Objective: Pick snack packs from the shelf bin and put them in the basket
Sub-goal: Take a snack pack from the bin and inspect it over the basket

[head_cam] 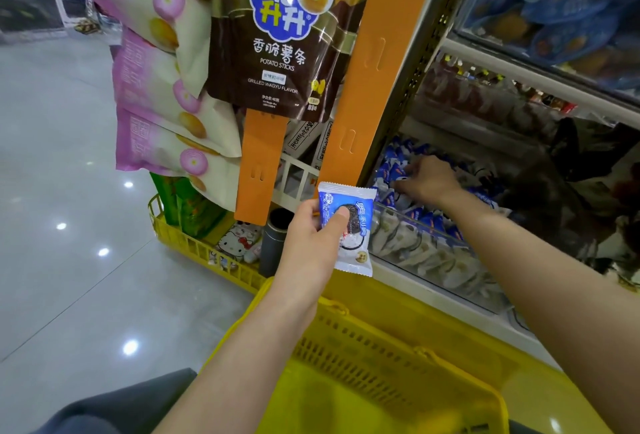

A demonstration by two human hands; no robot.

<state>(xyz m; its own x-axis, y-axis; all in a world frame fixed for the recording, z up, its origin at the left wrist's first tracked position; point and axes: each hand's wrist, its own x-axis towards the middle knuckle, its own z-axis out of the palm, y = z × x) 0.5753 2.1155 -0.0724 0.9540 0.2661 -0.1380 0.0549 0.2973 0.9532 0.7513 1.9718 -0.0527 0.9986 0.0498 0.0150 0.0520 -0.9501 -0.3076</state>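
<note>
My left hand (313, 236) holds a blue and white snack pack (349, 225) upright, thumb across its front, in front of the shelf and above the far edge of the yellow basket (381, 340). My right hand (426, 179) reaches into the clear-fronted shelf bin (433, 257), fingers curled down among several blue and white snack packs (398, 170). Whether it has hold of a pack is hidden by the fingers. The part of the basket in view holds nothing.
An orange hanging strip (367, 63) and a brown potato-stick bag (273, 35) hang just left of the bin. Pink snack bags (156, 104) hang further left. A second yellow basket (194, 243) with goods sits on the tiled floor (62, 191).
</note>
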